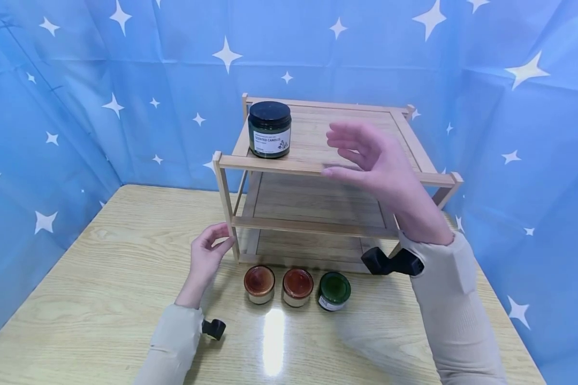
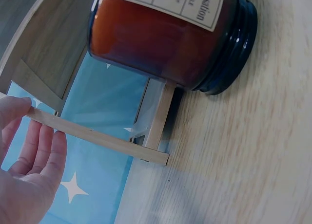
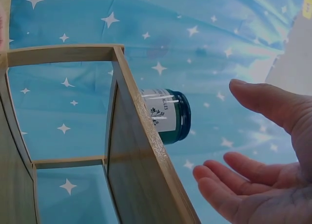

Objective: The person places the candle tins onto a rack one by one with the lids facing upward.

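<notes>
I see creased blue fabric drapes (image 1: 173,139) with white four-pointed stars (image 1: 227,55) — around a pale wood-grain table (image 1: 101,299) streaked with white glare (image 1: 273,342).

This seems a makeshift booth, blue starry curtains (image 1: 168,133) bordering a table (image 1: 115,289).

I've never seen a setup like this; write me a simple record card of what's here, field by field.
Furniture: wooden shelf on a table
On top of shelf: one jar, dark green with a black lid, upright, at the left
On table, in front of shelf, left to right: left brown jar, right brown jar, green jar
Jar detail: left wrist view shows a brown jar standing lid down
Left hand: holds the shelf's front left post
Right hand: raised, fingers apart from thumb, holding nothing
Backdrop: blue curtain with white stars
</notes>
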The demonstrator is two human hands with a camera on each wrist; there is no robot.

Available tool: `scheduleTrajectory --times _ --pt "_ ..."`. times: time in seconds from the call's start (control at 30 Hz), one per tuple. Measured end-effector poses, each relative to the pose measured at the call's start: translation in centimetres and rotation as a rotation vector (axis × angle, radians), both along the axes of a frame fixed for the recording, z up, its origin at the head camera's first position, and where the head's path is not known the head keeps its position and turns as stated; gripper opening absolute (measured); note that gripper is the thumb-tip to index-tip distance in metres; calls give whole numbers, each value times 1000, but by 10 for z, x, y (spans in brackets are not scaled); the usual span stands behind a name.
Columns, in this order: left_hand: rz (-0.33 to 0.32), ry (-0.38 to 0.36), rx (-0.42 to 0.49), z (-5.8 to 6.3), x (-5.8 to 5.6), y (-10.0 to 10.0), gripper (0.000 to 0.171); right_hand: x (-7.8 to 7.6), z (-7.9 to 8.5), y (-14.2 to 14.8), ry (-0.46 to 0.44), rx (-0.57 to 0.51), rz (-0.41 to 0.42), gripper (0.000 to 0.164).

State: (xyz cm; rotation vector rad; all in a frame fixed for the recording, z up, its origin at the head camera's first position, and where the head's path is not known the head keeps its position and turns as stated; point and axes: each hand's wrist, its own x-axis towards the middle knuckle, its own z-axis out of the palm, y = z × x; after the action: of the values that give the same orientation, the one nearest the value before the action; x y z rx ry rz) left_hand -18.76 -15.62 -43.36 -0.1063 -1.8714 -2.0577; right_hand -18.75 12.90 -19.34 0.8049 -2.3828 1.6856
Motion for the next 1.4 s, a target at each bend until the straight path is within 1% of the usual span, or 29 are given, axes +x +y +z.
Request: scheduleTrajectory --times 0.23,0.5,0.83,0.9,1.1,1.27,1.4 --pt "-3 4 -2 1 0 0 29 13 -8 6 -22 -45 28 59" --pt "-17 10 -5 -1 -1 -1 29 18 -22 14 30 -104 94 60" --pt "-9 17 6 -2 -1 -1 28 30 -35 22 59 -92 91 60" --pt "-8 19 13 -2 -1 -1 28 33 -39 24 70 -86 96 61" --pt "-13 27 18 -1 -1 0 28 40 -56 32 57 -75 97 59" --pt "-9 29 17 -1 -1 1 29 44 -73 38 33 -19 69 57" --pt "-8 36 4 -1 -1 0 29 46 -88 42 7 -5 68 57"
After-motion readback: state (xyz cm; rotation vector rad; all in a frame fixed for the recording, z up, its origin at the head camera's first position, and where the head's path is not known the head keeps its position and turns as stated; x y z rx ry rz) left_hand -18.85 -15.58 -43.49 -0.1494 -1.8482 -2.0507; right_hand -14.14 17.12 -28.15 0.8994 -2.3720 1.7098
